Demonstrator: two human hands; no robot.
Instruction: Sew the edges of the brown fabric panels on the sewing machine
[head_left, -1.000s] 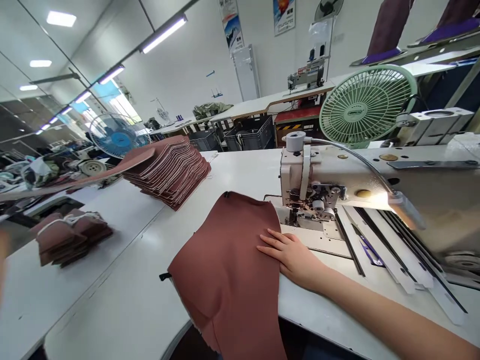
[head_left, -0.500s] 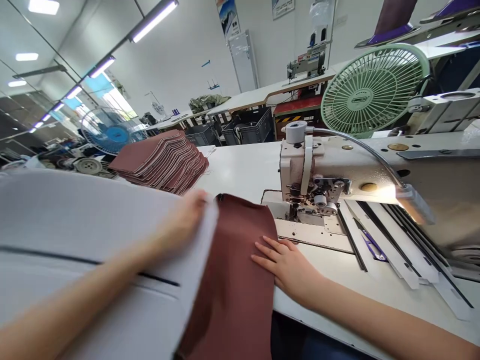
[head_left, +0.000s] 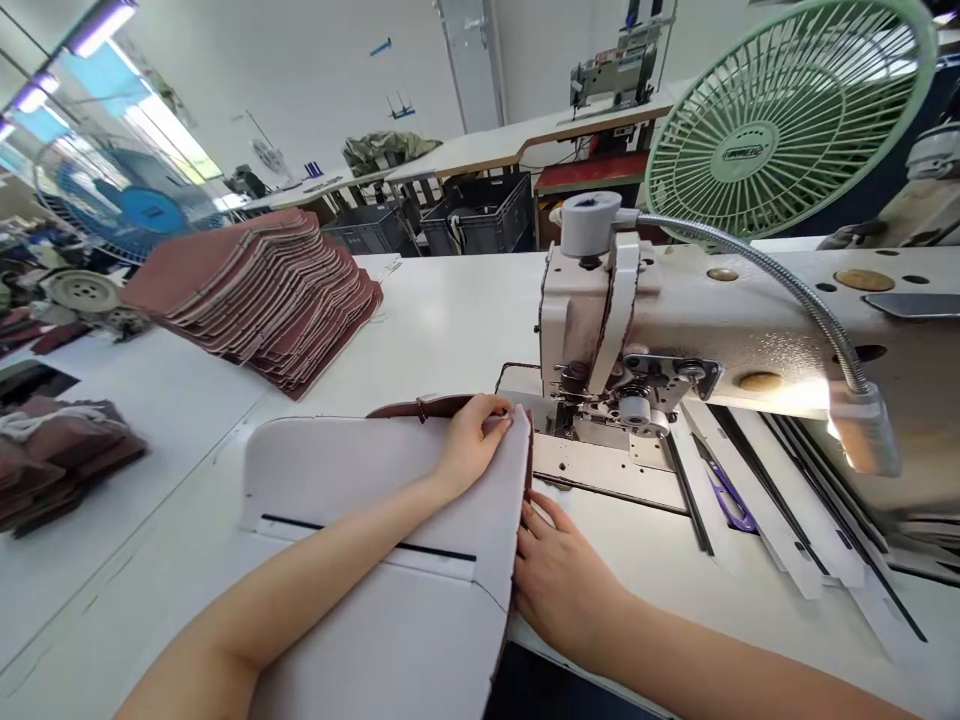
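Observation:
A white-backed panel (head_left: 360, 460) with a black strip across it lies on top of a maroon fabric piece (head_left: 397, 408), whose edges peek out at the back and right. My left hand (head_left: 476, 440) pinches the panel's far right corner, close to the sewing machine's (head_left: 581, 330) needle area. At the right edge, my right hand (head_left: 559, 570) has its fingers curled against both layers, the fingertips partly hidden behind the edge.
A stack of maroon panels (head_left: 262, 290) stands at the back left, with more bundled pieces (head_left: 60, 460) at far left. Purple snips (head_left: 729, 497) and white and black strips (head_left: 780, 500) lie right of the needle. A green fan (head_left: 787, 120) stands behind the machine.
My left hand has brought the white panel rightward over the maroon fabric, covering most of it. My right hand has gone from lying flat on the fabric to gripping the edge. The view has shifted.

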